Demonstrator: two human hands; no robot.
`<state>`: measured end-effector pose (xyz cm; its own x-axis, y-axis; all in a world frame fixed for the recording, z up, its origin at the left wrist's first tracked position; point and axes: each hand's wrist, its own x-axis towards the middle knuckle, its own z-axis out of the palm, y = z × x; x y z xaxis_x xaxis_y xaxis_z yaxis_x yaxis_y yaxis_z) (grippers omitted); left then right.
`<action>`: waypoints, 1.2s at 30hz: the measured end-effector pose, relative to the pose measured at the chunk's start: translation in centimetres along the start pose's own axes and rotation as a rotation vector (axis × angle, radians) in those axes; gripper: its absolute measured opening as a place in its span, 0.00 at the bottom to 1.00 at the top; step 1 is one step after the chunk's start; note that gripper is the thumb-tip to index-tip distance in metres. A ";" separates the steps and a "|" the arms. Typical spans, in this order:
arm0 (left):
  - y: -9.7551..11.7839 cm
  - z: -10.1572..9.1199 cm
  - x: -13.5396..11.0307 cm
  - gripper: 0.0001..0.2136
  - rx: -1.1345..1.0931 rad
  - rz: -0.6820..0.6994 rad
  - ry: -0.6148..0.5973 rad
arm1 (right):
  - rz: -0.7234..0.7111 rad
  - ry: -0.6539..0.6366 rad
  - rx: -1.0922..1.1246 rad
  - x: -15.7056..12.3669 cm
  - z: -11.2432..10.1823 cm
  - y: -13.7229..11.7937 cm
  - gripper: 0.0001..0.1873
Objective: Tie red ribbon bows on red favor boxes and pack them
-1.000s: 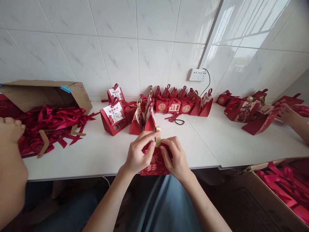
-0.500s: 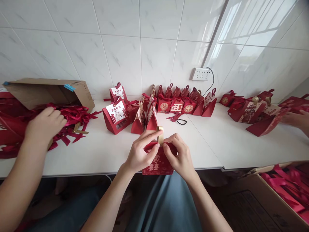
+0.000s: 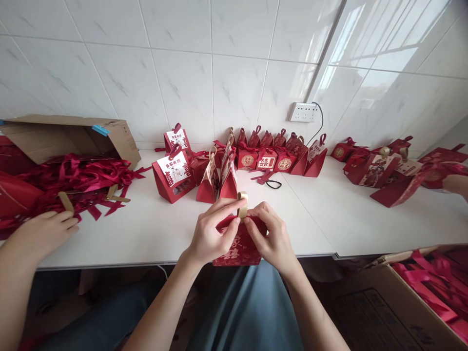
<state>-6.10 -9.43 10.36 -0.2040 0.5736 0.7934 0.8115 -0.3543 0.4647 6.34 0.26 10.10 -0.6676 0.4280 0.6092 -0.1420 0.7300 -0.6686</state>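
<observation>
Both my hands grip a red gift box [image 3: 237,248] with gold characters at the white table's near edge. My left hand [image 3: 212,234] pinches its top from the left, fingers closed. My right hand [image 3: 272,239] pinches it from the right, fingers closed too. A gold ribbon loop [image 3: 242,204] sticks up from the box top between my fingertips. Just behind it stand two finished red boxes [image 3: 219,178] with picture tags.
A co-worker's hand [image 3: 40,234] rests at the left by a heap of red ribbons [image 3: 73,180] spilling from a cardboard carton [image 3: 69,136]. Another person's hand [image 3: 455,184] is at the far right among red boxes [image 3: 380,168]. A carton of ribbons [image 3: 431,287] sits low right.
The co-worker's hand at the left pulled back from the ribbon heap toward the table edge. My hands stay on the box, shifting only slightly.
</observation>
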 end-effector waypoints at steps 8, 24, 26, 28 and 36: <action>0.1 -0.1 0.0 0.19 0.015 -0.005 -0.021 | -0.080 -0.104 -0.004 0.4 -0.9 0.4 0.08; -1.7 -1.6 -6.5 0.34 -0.224 -0.500 -0.186 | 0.216 -0.051 0.295 -4.6 0.6 3.1 0.16; -1.7 -1.4 -8.0 0.33 -0.163 -0.574 -0.237 | 0.240 -0.052 0.319 -4.6 0.6 3.1 0.15; -1.7 -1.2 -8.7 0.32 -0.139 -0.598 -0.230 | 0.280 -0.029 0.365 -4.6 0.6 3.2 0.14; 0.6 0.0 -7.2 0.35 -0.361 -0.636 -0.004 | 0.502 0.325 0.864 -5.1 2.0 3.7 0.18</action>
<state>-4.17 -13.76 4.97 -0.5732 0.7518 0.3261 0.3053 -0.1734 0.9363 7.81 -0.31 3.69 -0.5842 0.7919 0.1777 -0.4618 -0.1443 -0.8752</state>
